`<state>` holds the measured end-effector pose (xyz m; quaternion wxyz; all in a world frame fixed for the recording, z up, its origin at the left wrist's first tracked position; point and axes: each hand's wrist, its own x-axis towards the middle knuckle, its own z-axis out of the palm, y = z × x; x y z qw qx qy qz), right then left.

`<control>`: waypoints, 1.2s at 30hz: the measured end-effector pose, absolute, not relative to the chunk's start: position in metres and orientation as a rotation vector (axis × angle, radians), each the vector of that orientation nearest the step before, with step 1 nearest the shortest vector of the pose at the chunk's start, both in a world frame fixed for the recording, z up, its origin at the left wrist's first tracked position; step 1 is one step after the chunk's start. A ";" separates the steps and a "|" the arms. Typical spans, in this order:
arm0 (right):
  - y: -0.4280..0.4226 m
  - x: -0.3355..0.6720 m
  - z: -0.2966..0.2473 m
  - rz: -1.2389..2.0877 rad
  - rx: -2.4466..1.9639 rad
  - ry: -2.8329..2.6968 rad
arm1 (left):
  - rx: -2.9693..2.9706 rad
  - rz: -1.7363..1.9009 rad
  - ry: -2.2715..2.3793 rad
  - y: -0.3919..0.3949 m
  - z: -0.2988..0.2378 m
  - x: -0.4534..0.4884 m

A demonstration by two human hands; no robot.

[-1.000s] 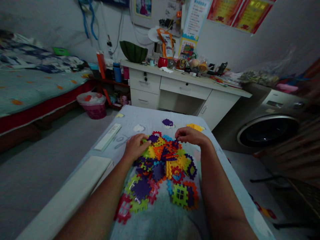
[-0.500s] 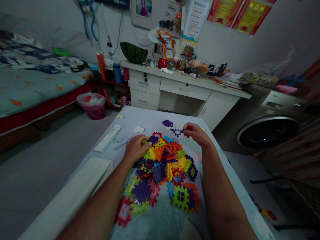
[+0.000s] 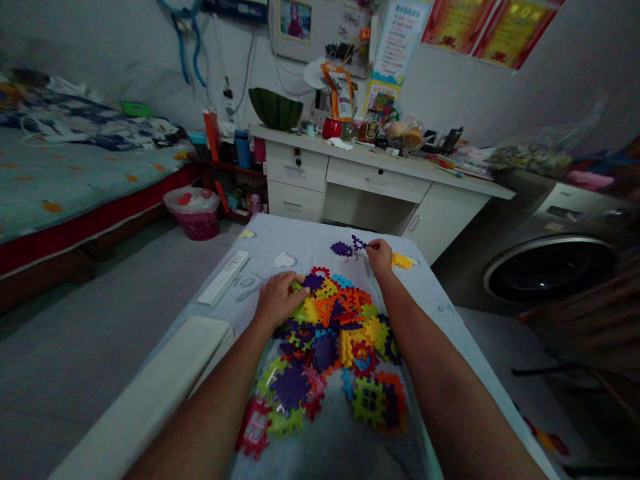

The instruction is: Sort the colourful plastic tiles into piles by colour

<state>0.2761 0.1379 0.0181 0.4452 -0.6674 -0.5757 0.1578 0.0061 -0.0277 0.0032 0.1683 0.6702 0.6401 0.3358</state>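
Note:
A heap of colourful interlocking plastic tiles (image 3: 333, 340) lies on a table covered with a pale blue cloth (image 3: 445, 313). My left hand (image 3: 277, 298) rests on the heap's far left edge, fingers curled over the tiles. My right hand (image 3: 380, 255) reaches past the heap to the table's far end and pinches a purple triangular tile (image 3: 359, 243). That tile is held just right of a purple tile (image 3: 341, 249) lying on the cloth. A yellow tile (image 3: 403, 261) lies right of my right hand and a white tile (image 3: 284, 260) lies further left.
Two long white boxes (image 3: 223, 278) (image 3: 150, 393) lie along the table's left side. Beyond stands a white desk (image 3: 375, 180) crowded with items, a washing machine (image 3: 545, 267) at right, a bed (image 3: 65, 180) at left and a pink bin (image 3: 193, 212) on the floor.
My right hand lifted a purple triangular tile from the heap's far edge and carried it away toward the lone purple tile. My left hand stayed on the heap.

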 end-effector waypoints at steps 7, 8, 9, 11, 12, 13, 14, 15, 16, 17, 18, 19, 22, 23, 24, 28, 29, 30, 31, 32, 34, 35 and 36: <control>0.141 0.268 0.019 0.289 -1.800 -1.564 | 1.910 0.934 1.841 -0.028 0.005 0.007; 0.139 0.268 0.018 0.293 -1.849 -1.634 | 1.908 0.934 1.843 -0.028 0.005 0.007; 0.137 0.267 0.019 0.306 -1.890 -1.712 | 1.906 0.936 1.845 -0.028 0.005 0.007; 0.134 0.267 0.020 0.350 -1.933 -1.842 | 1.906 0.943 1.845 -0.028 0.004 0.007; 0.131 0.268 0.022 0.366 -1.939 -1.876 | 1.906 0.947 1.842 -0.028 0.004 0.007; 0.129 0.268 0.025 0.372 -1.941 -1.889 | 1.906 0.948 1.840 -0.028 0.004 0.007; 0.127 0.267 0.028 0.365 -1.935 -1.898 | 1.905 0.948 1.840 -0.028 0.004 0.007; 0.124 0.266 0.032 0.355 -1.915 -1.924 | 1.902 0.947 1.842 -0.028 0.004 0.007; 0.121 0.264 0.037 0.354 -1.875 -1.972 | 1.898 0.946 1.844 -0.028 0.004 0.007; 0.117 0.261 0.041 0.377 -1.816 -2.041 | 1.895 0.947 1.846 -0.028 0.004 0.007; 0.114 0.256 0.044 0.430 -1.737 -2.128 | 1.894 0.950 1.847 -0.028 0.004 0.007; 0.109 0.250 0.047 0.503 -1.648 -2.222 | 1.896 0.954 1.844 -0.028 0.004 0.006; 0.097 0.229 0.050 0.661 -1.433 -2.434 | 1.919 0.958 1.817 -0.027 0.003 0.005; 0.093 0.221 0.048 0.658 -1.401 -2.475 | 1.926 0.955 1.810 -0.027 0.003 0.004; 0.090 0.214 0.046 0.642 -1.384 -2.510 | 1.926 0.955 1.805 -0.027 0.003 0.004; 0.082 0.197 0.038 0.614 -1.336 -2.613 | 1.847 0.979 1.828 -0.026 0.004 0.003; 0.080 0.196 0.037 0.616 -1.321 -2.616 | 1.822 0.982 1.833 -0.026 0.005 0.003; 0.079 0.195 0.037 0.622 -1.312 -2.607 | 1.801 0.984 1.835 -0.027 0.005 0.003; 0.078 0.195 0.038 0.632 -1.313 -2.588 | 1.786 0.984 1.831 -0.027 0.005 0.003; 0.076 0.195 0.039 0.647 -1.319 -2.568 | 1.776 0.985 1.824 -0.026 0.005 0.003; 0.072 0.196 0.044 0.680 -1.324 -2.533 | 1.765 0.990 1.808 -0.026 0.005 0.003; 0.069 0.197 0.046 0.699 -1.319 -2.514 | 1.763 0.992 1.799 -0.026 0.005 0.003; 0.066 0.197 0.049 0.727 -1.305 -2.496 | 1.764 0.993 1.790 -0.025 0.005 0.003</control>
